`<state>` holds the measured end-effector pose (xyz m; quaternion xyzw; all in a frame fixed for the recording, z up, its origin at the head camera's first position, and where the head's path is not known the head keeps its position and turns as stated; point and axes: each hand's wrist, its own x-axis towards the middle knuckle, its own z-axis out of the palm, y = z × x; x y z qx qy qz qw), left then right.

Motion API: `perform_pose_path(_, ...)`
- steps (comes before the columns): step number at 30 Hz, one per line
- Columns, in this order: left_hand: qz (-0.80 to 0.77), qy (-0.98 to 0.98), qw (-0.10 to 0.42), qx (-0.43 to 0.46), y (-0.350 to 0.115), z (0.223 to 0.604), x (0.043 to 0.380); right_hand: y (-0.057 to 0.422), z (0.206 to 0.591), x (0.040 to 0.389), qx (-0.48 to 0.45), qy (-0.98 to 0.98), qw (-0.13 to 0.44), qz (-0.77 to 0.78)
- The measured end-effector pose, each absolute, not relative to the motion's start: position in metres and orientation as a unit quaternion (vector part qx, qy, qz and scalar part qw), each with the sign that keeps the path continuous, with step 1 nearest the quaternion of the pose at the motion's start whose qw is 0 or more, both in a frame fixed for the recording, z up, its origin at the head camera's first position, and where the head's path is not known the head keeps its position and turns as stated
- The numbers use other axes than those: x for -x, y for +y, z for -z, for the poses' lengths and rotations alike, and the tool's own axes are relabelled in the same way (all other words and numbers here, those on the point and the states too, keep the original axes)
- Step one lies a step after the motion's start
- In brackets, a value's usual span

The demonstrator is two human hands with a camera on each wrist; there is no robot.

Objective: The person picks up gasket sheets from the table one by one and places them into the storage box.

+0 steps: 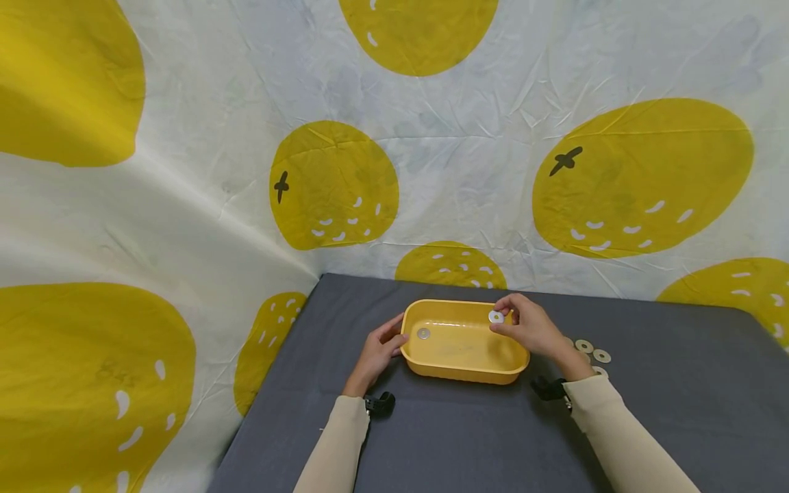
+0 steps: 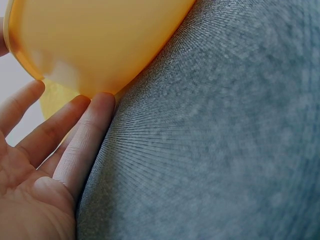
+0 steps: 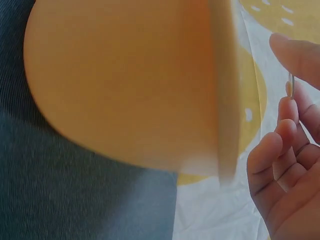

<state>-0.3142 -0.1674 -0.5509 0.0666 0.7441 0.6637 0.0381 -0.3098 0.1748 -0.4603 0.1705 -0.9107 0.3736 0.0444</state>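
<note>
Yellow tray [image 1: 465,375], dark grey cloth [image 1: 456,438], yellow-fruit-patterned white curtain [image 1: 462,164]

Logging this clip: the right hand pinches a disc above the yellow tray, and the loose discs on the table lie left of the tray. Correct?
No, one slip: the loose discs lie right of the yellow tray, as the head view shows. The right hand does pinch a disc above the tray.

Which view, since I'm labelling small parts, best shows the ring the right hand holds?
Head view: the ring shows its round face there. Right wrist shows only its thin edge; left wrist, none of it.
</note>
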Motion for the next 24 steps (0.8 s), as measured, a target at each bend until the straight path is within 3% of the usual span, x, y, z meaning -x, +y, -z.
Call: perform_pose_path(24, -0.66, 0.748, 0.049, -0.052, -0.167, 0.546, 0.315, 0.122, 0.462, 0.317, -0.178, -0.889, 0.036, -0.421)
